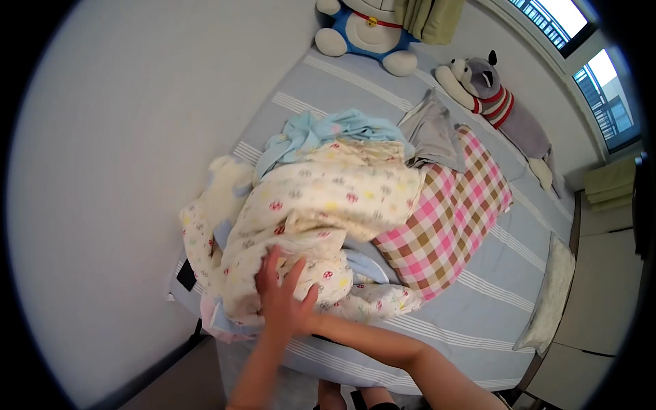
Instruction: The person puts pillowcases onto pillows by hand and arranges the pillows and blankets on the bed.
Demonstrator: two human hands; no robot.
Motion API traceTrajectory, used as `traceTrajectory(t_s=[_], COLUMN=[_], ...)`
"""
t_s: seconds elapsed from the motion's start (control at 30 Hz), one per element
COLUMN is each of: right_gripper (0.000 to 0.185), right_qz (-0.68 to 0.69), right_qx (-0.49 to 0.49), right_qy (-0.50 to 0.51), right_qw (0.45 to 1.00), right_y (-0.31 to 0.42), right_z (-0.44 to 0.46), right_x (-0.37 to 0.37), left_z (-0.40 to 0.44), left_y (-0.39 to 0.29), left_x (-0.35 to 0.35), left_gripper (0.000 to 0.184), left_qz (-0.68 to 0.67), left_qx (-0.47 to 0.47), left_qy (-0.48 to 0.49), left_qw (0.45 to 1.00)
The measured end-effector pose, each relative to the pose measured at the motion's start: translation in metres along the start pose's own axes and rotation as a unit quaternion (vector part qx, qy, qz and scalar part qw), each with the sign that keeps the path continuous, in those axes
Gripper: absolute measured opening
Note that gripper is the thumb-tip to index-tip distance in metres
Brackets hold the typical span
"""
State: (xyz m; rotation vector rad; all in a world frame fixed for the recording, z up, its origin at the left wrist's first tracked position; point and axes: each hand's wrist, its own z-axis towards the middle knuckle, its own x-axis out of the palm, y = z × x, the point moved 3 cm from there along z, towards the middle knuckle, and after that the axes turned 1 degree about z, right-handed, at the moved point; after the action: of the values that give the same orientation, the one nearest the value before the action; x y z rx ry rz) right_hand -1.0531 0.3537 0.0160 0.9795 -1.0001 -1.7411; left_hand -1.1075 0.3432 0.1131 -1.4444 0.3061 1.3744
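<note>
Printed cloth under hand: one heap, unsorted

Head view, sole view.

Item: cream printed cloth (321, 195), mushroom pattern. Rumpled, piled directly beneath and beyond my left hand; part trails off to its right.

Item: my left hand (283, 290). Fingers spread wide against the near side of the heap, slightly blurred; no pinch of fabric visible.

Item: my right hand (305, 320). Overlapped with the left and mostly hidden; I cannot tell whether it grips anything.

Item: light blue cloth (307, 134). Crumpled, past my hands, at the far edge of the heap.

Item: checked pillow (454, 222). Right of my hands, beside the heap, a grey cloth (434, 133) at its far end.

Item: two plush toys, one blue and white (369, 34), one grey (488, 85). Well beyond my hands, apart from the heap.

Condition: I judge the work early. Done: the fabrics sit mostly together. Left: nearly everything else; the printed cloth is bunched, its edges unaligned, its layers tangled.
</note>
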Motion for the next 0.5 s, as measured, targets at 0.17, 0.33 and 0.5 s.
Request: traceTrajectory(t_s=[0.17, 0.33, 0.5], right_gripper=[0.025, 0.019, 0.036], right_qz=[0.02, -0.255, -0.409], right_qx=[0.125, 0.242, 0.204], right_qy=[0.11, -0.246, -0.261], right_qw=[0.986, 0.903, 0.85], right_y=[-0.029, -0.084, -0.14], right_z=[-0.043, -0.032, -0.01], right_x=[-0.058, -0.244, -0.355], left_z=[0.024, 0.044, 0.047], left_y=[0.097, 0.105, 0.118], left_x=[0.085, 0.109, 0.137], left_gripper=[0.071, 0.08, 0.083], left_qz=[-0.033, 0.014, 0.024], left_qx=[-0.12, -0.197, -0.255], left_qy=[0.179, 0.187, 0.267], left_qw=[0.976, 0.962, 0.929])
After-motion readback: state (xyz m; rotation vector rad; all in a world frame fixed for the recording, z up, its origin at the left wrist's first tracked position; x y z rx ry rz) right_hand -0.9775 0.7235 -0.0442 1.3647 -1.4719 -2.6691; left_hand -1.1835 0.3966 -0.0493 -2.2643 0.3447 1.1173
